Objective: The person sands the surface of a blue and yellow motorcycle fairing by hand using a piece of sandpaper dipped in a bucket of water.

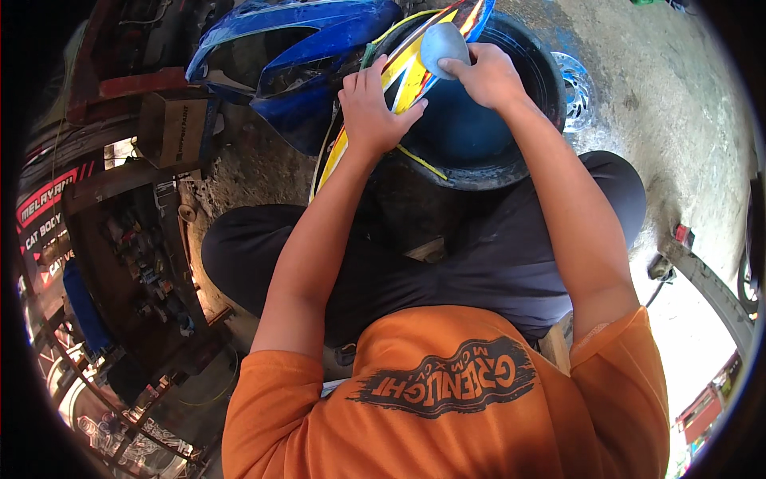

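Observation:
A long, narrow body panel (411,73), yellow with red, white and blue graphics, lies slantwise over the left side of a black round tub (550,88). Across its middle, my left hand (373,113) grips it, fingers toward the far left edge and thumb on the right edge. My right hand (488,76) pinches a grey-blue rounded pad (441,49) between thumb and fingers. The pad is against or just above the panel's upper part; I cannot tell which. Dark liquid seems to lie inside the tub.
Blue glossy body panels (291,60) lie at the far left, beside a cardboard box (177,132). A perforated brake disc (576,92) rests right of the tub. A wooden shelf (112,188) with small items stands left. My crossed legs (511,247) flank the tub's near side.

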